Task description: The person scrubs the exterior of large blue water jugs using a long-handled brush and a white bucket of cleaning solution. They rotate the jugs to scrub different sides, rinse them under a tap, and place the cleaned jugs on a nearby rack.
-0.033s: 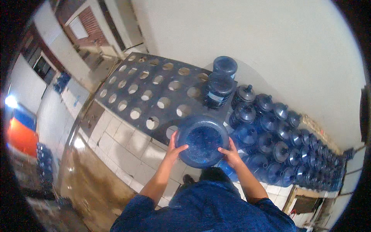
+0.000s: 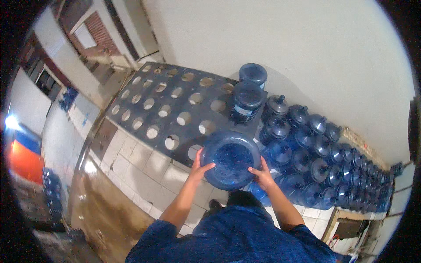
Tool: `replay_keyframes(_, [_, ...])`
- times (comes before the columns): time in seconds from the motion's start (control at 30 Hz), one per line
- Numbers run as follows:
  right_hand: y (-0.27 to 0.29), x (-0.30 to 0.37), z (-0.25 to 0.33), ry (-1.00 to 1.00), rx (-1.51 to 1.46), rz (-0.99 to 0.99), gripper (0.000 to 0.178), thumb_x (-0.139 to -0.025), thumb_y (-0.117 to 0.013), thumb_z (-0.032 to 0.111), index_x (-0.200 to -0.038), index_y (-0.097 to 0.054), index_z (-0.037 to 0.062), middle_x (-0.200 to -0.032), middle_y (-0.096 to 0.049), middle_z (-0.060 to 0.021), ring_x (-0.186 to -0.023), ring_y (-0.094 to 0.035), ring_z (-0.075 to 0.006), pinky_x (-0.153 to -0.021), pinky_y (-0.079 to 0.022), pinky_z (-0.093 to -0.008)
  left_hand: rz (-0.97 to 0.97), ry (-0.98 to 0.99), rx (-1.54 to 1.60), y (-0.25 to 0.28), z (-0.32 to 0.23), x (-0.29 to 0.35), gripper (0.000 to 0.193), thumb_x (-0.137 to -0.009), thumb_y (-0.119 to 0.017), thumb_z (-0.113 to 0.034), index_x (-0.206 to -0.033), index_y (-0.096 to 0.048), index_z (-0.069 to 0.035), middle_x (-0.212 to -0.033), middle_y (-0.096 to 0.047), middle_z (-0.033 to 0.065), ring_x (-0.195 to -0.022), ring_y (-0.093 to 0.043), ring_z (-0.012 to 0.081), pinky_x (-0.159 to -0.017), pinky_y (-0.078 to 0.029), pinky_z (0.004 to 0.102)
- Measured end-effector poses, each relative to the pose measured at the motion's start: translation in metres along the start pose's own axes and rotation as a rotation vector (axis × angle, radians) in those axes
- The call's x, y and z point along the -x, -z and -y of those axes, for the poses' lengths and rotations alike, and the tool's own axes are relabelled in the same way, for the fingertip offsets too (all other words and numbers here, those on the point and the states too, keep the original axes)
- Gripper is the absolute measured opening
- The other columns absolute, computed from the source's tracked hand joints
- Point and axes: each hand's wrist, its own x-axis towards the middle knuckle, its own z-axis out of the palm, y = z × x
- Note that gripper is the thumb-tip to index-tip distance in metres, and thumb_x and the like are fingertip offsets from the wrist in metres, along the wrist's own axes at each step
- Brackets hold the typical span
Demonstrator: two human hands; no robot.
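Observation:
A large blue water jug (image 2: 231, 160) is in front of me, its round base facing up. My left hand (image 2: 198, 170) is closed on its left side, thumb over the rim of the base. On the opposite side my right hand (image 2: 262, 172) grips it the same way. The jug's neck is hidden beneath its body. Just beyond it is a dark rack board (image 2: 175, 128) with rows of round holes. Two jugs stand base-up at the board's right end, a nearer one (image 2: 247, 96) with a label and a farther one (image 2: 253, 74).
Many upright blue jugs (image 2: 302, 162) crowd the floor to my right, along a pale wall (image 2: 285, 35). White tiles (image 2: 149, 166) lie below the rack, beside wet brown ground (image 2: 105, 210) on the left. A wooden frame (image 2: 337, 219) stands at the lower right.
The surroundings have shifted very slightly left in the view. Both hands keep the same hold on the jug.

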Motion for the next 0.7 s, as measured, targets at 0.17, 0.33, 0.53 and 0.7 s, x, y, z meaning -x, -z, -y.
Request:
replay_keyframes(0.17, [0.048,-0.07,-0.029,0.049,-0.086,-0.151,0.091,-0.081,-0.078,-0.002,-0.155,-0.029,0.0182,-0.142,-0.051,-0.0091,-0.13,-0.05,-0.0284,-0.103,-0.046,-0.0462,0.048,0.202,-0.311,-0.032,0.007,-0.112,0.1,-0.075,-0.088,-0.026,-0.156,-0.031,-0.013,-0.144,-0.048,0.0134,-0.134,-0.047,0.027,-0.109,-0.042,0.0404])
replay_keyframes(0.33, [0.052,-0.152,-0.015,-0.041,-0.245,-0.231,0.096,-0.079,-0.076,-0.008,-0.159,-0.026,0.0156,-0.139,-0.056,-0.0097,-0.124,-0.056,-0.0265,-0.103,-0.047,-0.0429,-0.004,0.54,-0.49,-0.029,0.061,-0.224,0.098,-0.081,-0.083,-0.04,-0.16,-0.027,-0.023,-0.15,-0.049,0.0126,-0.134,-0.049,0.0312,-0.095,-0.049,0.0521])
replay_keyframes(0.53, [0.091,-0.225,-0.046,-0.129,-0.127,-0.279,0.104,-0.081,-0.075,-0.001,-0.163,-0.015,0.0217,-0.144,-0.05,-0.0094,-0.128,-0.052,-0.0312,-0.102,-0.046,-0.0498,0.005,0.574,-0.381,-0.038,0.088,-0.274,0.1,-0.078,-0.082,-0.043,-0.16,-0.03,-0.02,-0.159,-0.032,0.0226,-0.144,-0.039,0.0348,-0.112,-0.04,0.047])
replay_keyframes(0.7, [0.087,-0.263,-0.077,-0.001,0.25,-0.236,0.111,-0.083,-0.075,0.008,-0.164,-0.001,0.0285,-0.155,-0.035,-0.0214,-0.139,-0.042,-0.0393,-0.113,-0.037,-0.0481,0.133,0.356,-0.852,-0.042,0.135,-0.281,0.107,-0.075,-0.083,-0.051,-0.161,-0.026,-0.023,-0.167,0.007,0.0276,-0.154,-0.005,0.0461,-0.122,-0.022,0.0519])
